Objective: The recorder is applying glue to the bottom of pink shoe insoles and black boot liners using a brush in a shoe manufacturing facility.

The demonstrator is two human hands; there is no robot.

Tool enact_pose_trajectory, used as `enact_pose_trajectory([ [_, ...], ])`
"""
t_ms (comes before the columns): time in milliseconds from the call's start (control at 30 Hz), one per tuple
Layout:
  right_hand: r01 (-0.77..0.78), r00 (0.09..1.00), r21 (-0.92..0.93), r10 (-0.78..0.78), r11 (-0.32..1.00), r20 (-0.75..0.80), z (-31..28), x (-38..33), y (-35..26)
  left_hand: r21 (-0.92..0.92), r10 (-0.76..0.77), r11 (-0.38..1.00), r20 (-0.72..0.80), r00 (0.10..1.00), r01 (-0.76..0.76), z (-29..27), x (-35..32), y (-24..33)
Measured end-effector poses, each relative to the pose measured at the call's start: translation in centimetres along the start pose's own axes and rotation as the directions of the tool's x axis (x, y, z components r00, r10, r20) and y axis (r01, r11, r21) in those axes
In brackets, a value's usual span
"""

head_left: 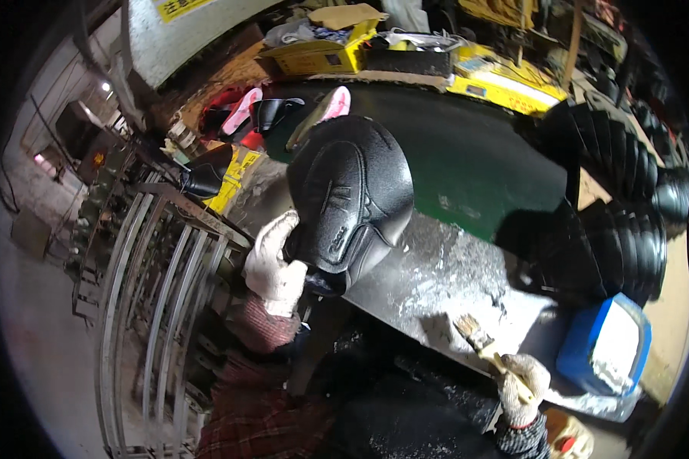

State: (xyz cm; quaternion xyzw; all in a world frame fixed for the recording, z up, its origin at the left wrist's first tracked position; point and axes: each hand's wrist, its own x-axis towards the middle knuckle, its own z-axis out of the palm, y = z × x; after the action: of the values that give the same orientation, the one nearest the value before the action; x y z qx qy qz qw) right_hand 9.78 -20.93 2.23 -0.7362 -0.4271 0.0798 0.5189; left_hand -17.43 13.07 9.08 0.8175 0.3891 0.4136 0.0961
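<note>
A black leather-like shoe upper (352, 176) with raised stitching is raised over the near side of the bench. My left hand (273, 264), in a white glove, grips it at its lower left edge, the thumb showing and some fingers hidden behind it. Low on the right, my gloved right hand (522, 386) is closed round the handle of a flat brush (476, 336). Its bristles point up and left over the bench edge, apart from the upper. Near that hand stands a blue container (576, 348) with white stuff (617, 348) on its open top.
White smears mark the metal bench top (436, 268). Beyond it runs a dark green belt (467, 161), with pink-soled shoe parts (243, 112) at its far left. Stacked black uppers (601, 249) stand at right. Yellow boxes (314, 57) line the back; a metal rack (130, 306) is at left.
</note>
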Motion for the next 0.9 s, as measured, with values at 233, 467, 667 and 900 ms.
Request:
enact_pose_trajectory([
  [233, -0.057, 0.997, 0.065, 0.053, 0.996, 0.057, -0.6, 1.1, -1.0, -0.446, -0.165, 0.839, 0.337, 0.927, 0.312, 9.6, 6.4, -1.7],
  [467, -0.142, 0.986, 0.164, 0.125, 0.976, 0.109, -0.3, -0.1, -2.4, -0.824, -0.348, -0.26, 0.567, 0.747, 0.504, 9.9, 4.6, -4.4],
  [667, -0.081, 0.965, 0.186, 0.031, 0.979, 0.259, 3.8, 0.3, -5.2, -0.63, -0.625, 0.034, 0.592, 0.509, 0.775, -3.9, -11.6, -6.9],
  [900, -0.194, 0.944, 0.172, 0.136, 0.966, 0.3, 6.6, 1.2, -8.0, -0.356, -0.943, 0.324, -0.191, 0.272, 0.876, -7.3, -16.0, -22.5],
])
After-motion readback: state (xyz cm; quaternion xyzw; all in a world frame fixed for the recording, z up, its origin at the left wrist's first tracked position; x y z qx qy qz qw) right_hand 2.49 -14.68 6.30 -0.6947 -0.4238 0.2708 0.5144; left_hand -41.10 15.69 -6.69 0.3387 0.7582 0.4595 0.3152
